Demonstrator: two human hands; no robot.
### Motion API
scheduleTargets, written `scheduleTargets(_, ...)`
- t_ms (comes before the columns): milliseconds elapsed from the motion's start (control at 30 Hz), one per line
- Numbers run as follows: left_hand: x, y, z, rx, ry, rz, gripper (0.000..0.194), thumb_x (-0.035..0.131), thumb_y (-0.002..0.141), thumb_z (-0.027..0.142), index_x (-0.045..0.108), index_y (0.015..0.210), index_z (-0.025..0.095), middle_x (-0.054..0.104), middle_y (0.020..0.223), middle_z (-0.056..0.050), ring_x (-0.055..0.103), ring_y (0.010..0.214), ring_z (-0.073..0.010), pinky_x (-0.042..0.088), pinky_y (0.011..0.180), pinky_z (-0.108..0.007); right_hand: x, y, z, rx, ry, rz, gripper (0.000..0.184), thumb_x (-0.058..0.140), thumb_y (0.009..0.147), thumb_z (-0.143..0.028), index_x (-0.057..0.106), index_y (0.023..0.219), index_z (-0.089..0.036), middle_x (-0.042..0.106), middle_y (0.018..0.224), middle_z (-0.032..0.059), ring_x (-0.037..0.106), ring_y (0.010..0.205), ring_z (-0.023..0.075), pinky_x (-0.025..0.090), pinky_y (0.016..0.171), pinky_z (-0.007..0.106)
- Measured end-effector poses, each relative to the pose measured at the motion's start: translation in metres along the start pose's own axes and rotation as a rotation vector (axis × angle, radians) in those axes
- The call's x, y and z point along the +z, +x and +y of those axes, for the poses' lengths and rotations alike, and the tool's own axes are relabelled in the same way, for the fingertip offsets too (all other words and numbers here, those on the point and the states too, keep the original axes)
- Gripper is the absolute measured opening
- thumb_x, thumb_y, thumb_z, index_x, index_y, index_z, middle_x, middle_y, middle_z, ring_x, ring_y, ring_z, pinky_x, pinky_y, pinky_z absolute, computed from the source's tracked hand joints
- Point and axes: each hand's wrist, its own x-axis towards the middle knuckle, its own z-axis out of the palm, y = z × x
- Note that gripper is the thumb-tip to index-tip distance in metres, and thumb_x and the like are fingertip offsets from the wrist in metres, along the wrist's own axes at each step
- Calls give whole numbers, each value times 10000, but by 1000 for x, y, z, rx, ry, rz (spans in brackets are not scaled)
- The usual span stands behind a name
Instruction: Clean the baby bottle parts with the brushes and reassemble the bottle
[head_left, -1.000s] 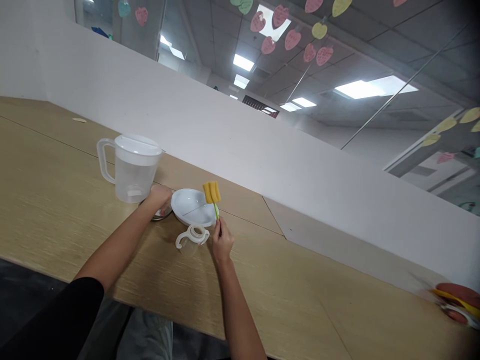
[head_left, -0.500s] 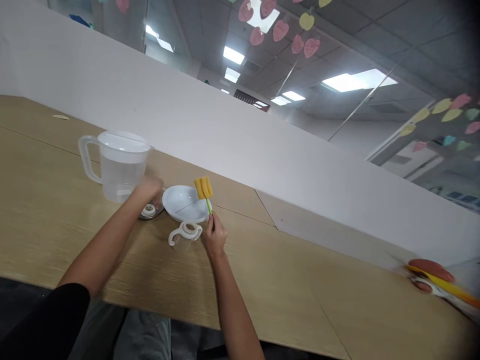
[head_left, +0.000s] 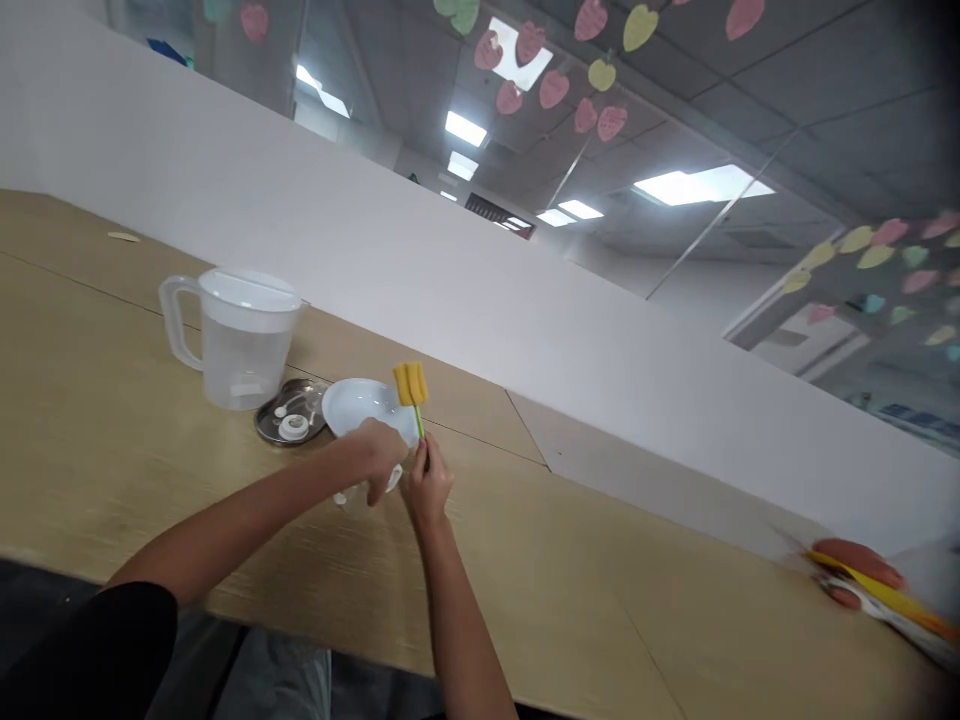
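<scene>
In my right hand [head_left: 430, 485] is the green handle of a sponge brush [head_left: 411, 384], held upright with its yellow sponge head at the top. My left hand [head_left: 381, 452] is closed over the top of a clear two-handled baby bottle [head_left: 358, 497], fingers curled downward; the hand hides the bottle's neck and much of its body. Just behind them is a white bowl [head_left: 360, 396]. A round metal tray [head_left: 267, 424] to the left of the bowl holds a white ring-shaped cap [head_left: 293, 427] and a small white piece with a thin tube [head_left: 282, 411].
A lidded clear plastic pitcher [head_left: 244, 350] with liquid in it stands behind the tray. A low white partition [head_left: 420, 280] runs along the table's back. Red, yellow and white items [head_left: 862, 575] lie at the far right. The table's front edge is close to my legs.
My left hand has moved right, from the metal tray to the baby bottle, uncovering the tray. My right hand still holds the sponge brush in nearly the same spot.
</scene>
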Motion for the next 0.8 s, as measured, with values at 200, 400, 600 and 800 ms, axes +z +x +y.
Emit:
scheduleTargets(200,-5,-10,-5,121,-47,-26,360,844,521,265,715,828,129,723,851,-118,669,816,-273,507,662,-310,-4,-4,-1,38,-79,2,584,302,980,-490,716,988,-80,752,864,141,684,594,182,478,539,246)
scheduleTargets(400,-17,-29,-33,224,-173,190,362,745,637,350,673,926,145,705,886,-91,641,827,-237,483,684,-313,-5,-4,0,19,-127,-33,643,270,955,-533,717,998,-73,732,780,173,616,498,178,408,471,257)
scheduleTargets(600,-21,-29,-36,270,-291,460,543,613,767,321,506,1254,107,605,1237,-128,559,1136,-265,447,895,-346,-2,-9,13,-58,-183,-82,465,354,885,-429,678,668,-175,581,466,82,480,354,167,303,388,261)
scheduleTargets(800,-14,-5,-23,400,-346,583,532,639,778,319,505,1238,88,620,1197,-99,556,1136,-231,418,937,-310,8,-15,34,-94,-208,-71,397,415,791,-418,529,456,-237,496,392,95,436,331,202,314,379,310)
